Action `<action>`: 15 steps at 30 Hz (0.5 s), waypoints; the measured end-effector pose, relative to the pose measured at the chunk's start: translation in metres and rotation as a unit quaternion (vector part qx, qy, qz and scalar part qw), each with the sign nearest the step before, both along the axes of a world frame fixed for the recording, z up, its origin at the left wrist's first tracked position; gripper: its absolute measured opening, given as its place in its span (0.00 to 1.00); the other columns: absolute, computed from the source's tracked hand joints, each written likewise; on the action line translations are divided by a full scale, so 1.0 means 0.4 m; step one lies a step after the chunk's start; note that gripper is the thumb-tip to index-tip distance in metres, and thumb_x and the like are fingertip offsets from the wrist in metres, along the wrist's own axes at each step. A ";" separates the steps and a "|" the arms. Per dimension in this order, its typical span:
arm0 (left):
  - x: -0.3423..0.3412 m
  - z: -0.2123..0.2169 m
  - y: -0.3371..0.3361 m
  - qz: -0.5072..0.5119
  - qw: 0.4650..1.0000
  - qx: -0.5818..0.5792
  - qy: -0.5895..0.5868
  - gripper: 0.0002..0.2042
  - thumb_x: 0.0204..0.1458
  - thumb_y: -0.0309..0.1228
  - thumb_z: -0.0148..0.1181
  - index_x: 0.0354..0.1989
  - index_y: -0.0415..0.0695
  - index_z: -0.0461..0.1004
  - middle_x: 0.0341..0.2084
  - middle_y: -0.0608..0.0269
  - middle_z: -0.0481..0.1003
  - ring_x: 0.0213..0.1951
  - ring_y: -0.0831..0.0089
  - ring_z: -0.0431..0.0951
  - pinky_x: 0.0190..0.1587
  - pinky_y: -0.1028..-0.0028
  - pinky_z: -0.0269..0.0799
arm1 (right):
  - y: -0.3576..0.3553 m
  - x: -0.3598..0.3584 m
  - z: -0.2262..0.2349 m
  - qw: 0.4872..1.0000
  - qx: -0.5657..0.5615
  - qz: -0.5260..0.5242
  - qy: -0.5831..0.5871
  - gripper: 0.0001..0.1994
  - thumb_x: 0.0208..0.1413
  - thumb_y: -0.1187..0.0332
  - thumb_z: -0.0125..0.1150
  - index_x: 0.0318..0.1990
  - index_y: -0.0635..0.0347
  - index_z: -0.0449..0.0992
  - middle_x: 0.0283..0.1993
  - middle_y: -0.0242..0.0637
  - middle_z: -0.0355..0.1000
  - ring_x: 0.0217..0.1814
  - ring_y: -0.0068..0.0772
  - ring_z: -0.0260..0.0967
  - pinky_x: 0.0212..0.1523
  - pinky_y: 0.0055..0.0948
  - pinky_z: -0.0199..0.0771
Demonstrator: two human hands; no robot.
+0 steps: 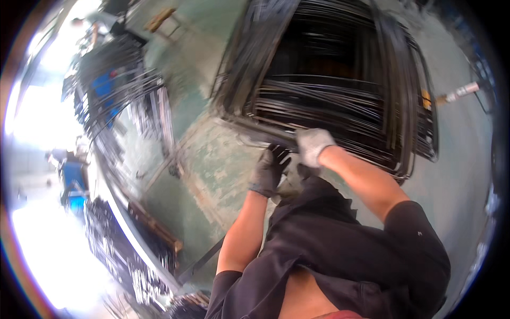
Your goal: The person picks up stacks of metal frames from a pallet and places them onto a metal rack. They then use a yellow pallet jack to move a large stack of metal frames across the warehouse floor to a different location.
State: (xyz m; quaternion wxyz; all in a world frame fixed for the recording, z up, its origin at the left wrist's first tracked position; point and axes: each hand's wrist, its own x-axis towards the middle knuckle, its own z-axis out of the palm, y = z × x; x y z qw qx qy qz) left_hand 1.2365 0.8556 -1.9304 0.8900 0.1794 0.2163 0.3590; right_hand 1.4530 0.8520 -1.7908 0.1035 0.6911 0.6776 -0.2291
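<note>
A large stack of black rectangular metal frames (pixel 324 106) lies in front of me, its bars smeared by motion. At its near edge, my right hand (pixel 314 147), in a pale grey glove, is closed on the rim of a frame; its fingertips are hidden. Just left of it and lower, my left hand (pixel 269 169) wears a darker grey glove with blackened fingers. Those fingers are bent at the same near edge and look closed on a frame bar, though blur hides the exact contact. Both forearms reach forward over my dark clothing.
More dark metal parts hang or lie in bundles (pixel 119 95) at the left, with a blue object (pixel 106 95) among them. A small wooden-topped stool (pixel 159 20) stands at the far left. A white and orange cylindrical item (pixel 462 92) is right of the stack. The green floor (pixel 223 170) is worn.
</note>
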 end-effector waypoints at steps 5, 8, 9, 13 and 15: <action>-0.095 -0.068 0.080 0.012 0.994 0.012 -0.107 0.39 0.64 0.54 0.71 0.78 0.46 0.71 0.75 0.59 0.75 0.77 0.54 0.70 0.82 0.46 0.57 | 0.005 -0.191 -0.041 0.996 -0.009 0.003 0.091 0.21 0.55 0.70 0.74 0.55 0.68 0.81 0.45 0.54 0.88 0.50 0.56 0.89 0.49 0.51 0.89; -0.166 -0.104 0.072 0.046 0.993 -0.025 -0.108 0.39 0.60 0.50 0.75 0.77 0.46 0.72 0.74 0.59 0.75 0.77 0.55 0.70 0.83 0.45 0.57 | -0.009 -0.243 -0.059 0.993 0.003 -0.012 0.118 0.21 0.55 0.70 0.74 0.55 0.70 0.79 0.39 0.51 0.87 0.47 0.59 0.89 0.47 0.51 0.88; -0.183 -0.107 0.074 0.045 0.992 -0.032 -0.110 0.39 0.59 0.49 0.77 0.76 0.46 0.72 0.73 0.59 0.76 0.77 0.55 0.70 0.83 0.44 0.57 | -0.012 -0.249 -0.078 0.991 0.013 -0.015 0.131 0.24 0.55 0.65 0.76 0.55 0.70 0.78 0.43 0.53 0.87 0.50 0.59 0.88 0.50 0.51 0.88; -0.220 -0.107 0.067 0.040 0.992 -0.052 -0.111 0.33 0.51 0.38 0.80 0.68 0.48 0.81 0.63 0.61 0.83 0.71 0.50 0.77 0.83 0.41 0.59 | -0.059 -0.232 -0.026 0.975 -0.004 -0.049 0.218 0.39 0.58 0.45 0.78 0.64 0.72 0.75 0.49 0.59 0.86 0.55 0.61 0.87 0.58 0.52 0.86; -0.195 -0.069 0.068 0.039 0.990 -0.043 -0.126 0.29 0.48 0.33 0.78 0.62 0.48 0.84 0.59 0.62 0.85 0.65 0.51 0.82 0.83 0.41 0.60 | -0.110 -0.158 -0.012 0.964 0.082 -0.138 0.212 0.39 0.55 0.41 0.80 0.66 0.60 0.78 0.63 0.54 0.81 0.71 0.59 0.78 0.72 0.51 0.77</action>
